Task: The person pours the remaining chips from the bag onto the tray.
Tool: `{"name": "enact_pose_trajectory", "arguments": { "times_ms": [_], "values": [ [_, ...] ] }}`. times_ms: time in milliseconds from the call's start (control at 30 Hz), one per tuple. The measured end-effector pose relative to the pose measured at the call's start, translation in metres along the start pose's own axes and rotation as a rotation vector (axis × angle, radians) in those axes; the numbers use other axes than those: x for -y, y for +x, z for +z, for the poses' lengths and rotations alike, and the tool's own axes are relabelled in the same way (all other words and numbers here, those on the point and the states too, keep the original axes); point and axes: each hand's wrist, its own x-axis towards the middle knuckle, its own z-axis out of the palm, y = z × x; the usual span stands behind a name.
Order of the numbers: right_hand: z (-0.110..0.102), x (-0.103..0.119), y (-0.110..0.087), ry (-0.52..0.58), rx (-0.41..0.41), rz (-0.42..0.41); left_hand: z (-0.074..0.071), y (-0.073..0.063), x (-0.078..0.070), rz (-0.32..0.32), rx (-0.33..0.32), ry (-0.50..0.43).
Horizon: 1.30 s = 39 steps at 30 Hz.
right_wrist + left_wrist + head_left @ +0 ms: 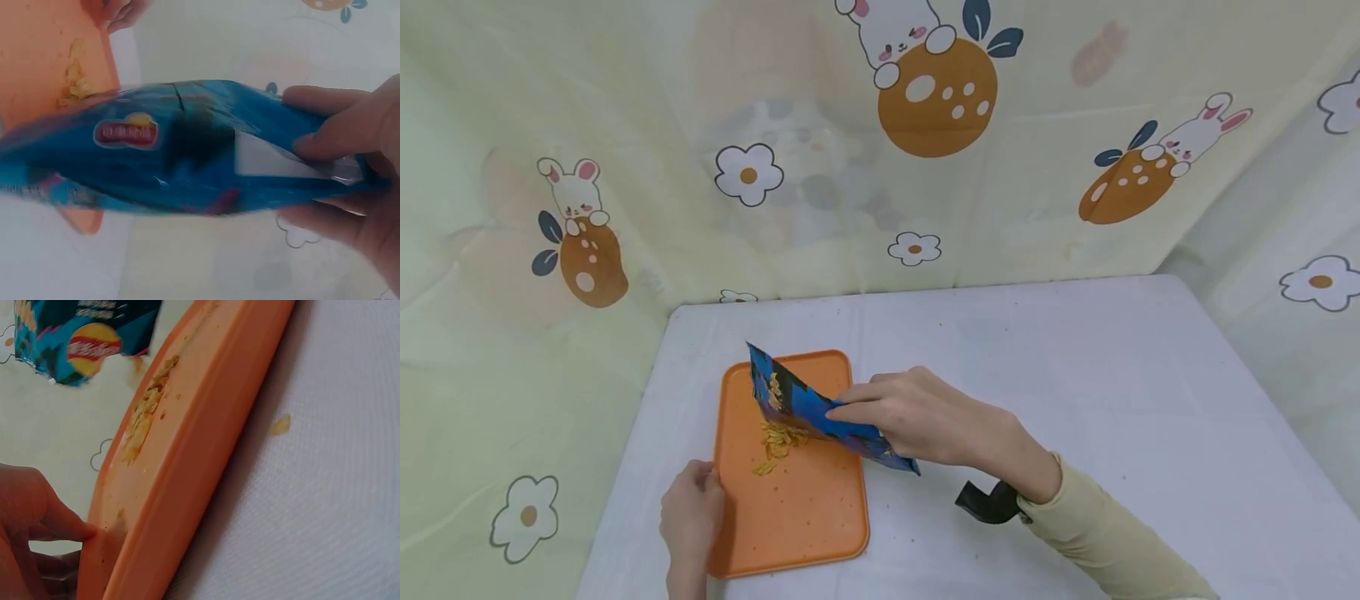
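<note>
My right hand (917, 417) grips a blue chip bag (816, 408) by its upper part and holds it tilted over an orange tray (805, 525). In the right wrist view, fingers lie on both faces of the bag (206, 156). Broken yellow chips (781, 440) lie in a small heap on the tray under the bag's lower left end, with crumbs scattered around. My left hand (692, 508) holds the tray's left edge. The left wrist view shows its thumb on the rim and its other fingers below, beside the tray's side wall (206, 450).
The tray lies on a white-covered table (1037, 358). A loose chip piece (281, 424) sits on the cloth beside the tray. A black strap (988, 502) hangs at my right wrist. A curtain (820, 233) with rabbits and flowers stands behind the table and along its sides.
</note>
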Motion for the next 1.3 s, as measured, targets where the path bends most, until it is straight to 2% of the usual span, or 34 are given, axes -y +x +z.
{"name": "enact_pose_trajectory", "arguments": {
  "times_ms": [200, 533, 1067, 1300],
  "values": [
    [0.0015, -0.0011, -0.0002, 0.000, -0.018, -0.013, 0.0005, 0.0006, -0.0021, -0.018, 0.002, 0.003],
    [0.0004, -0.0021, -0.0002, 0.006, 0.000, -0.007, -0.0016, -0.0017, -0.0007, 0.021, -0.010, -0.005],
    [-0.0005, -0.0026, -0.0016, 0.012, 0.021, 0.008, -0.0017, -0.0004, -0.0013, -0.005, 0.009, -0.024],
    [0.0000, -0.0022, -0.0025, 0.021, 0.034, 0.021, -0.0005, -0.0010, 0.0021, 0.022, -0.010, -0.027]
  ]
}}
